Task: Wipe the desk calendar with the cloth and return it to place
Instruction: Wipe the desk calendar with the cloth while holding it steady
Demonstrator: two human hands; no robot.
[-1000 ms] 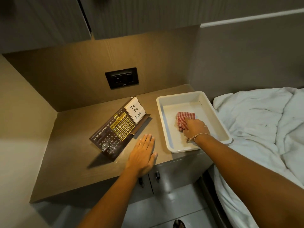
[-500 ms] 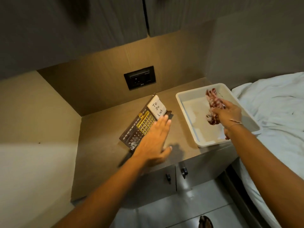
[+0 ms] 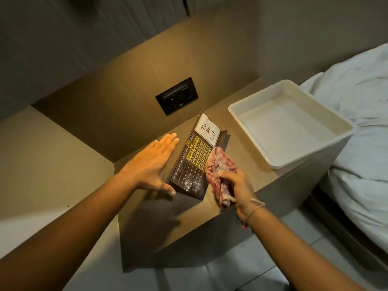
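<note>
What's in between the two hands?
The desk calendar, seen in the head view: open left hand on one side, right hand gripping the cloth on the other.

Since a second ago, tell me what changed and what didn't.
The right hand lifted the cloth out of the white tray and carried it to the desk calendar. The left hand rose off the counter, open, to the calendar's left side. Calendar and tray stayed put.

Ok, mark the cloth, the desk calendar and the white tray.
cloth [image 3: 220, 167]: head view, bunched upper folds.
desk calendar [image 3: 196, 157]: head view, gold date grid.
white tray [image 3: 247, 124]: head view, left wall.
</note>
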